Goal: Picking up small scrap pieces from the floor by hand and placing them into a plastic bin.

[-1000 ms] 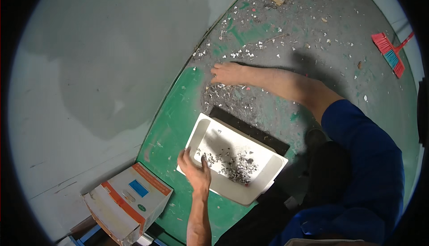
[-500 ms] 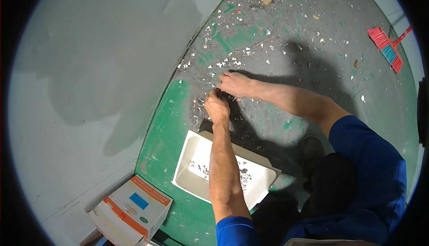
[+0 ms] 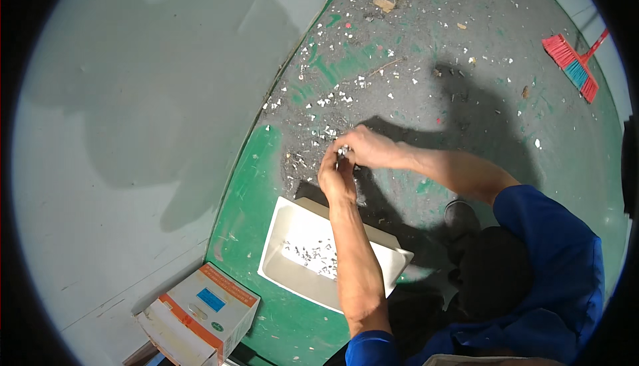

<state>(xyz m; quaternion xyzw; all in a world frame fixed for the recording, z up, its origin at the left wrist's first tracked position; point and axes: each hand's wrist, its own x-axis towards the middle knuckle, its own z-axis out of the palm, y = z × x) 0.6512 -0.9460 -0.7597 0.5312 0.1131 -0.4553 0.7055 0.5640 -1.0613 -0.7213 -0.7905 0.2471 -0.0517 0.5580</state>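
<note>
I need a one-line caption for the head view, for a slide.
Both hands, left and right, gather small debris from the floor above a white tray.

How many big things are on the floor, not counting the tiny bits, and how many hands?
Hands: 2, left hand and right hand, cupped together around small bits
Tray: 1
Box: 1
Broom: 1
Total: 5

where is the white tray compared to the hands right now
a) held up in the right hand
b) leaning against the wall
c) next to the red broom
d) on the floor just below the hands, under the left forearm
d: the white tray lies flat on the green floor, with the left forearm crossing over it while the left hand and right hand meet over the scattered chips beyond it.
</note>
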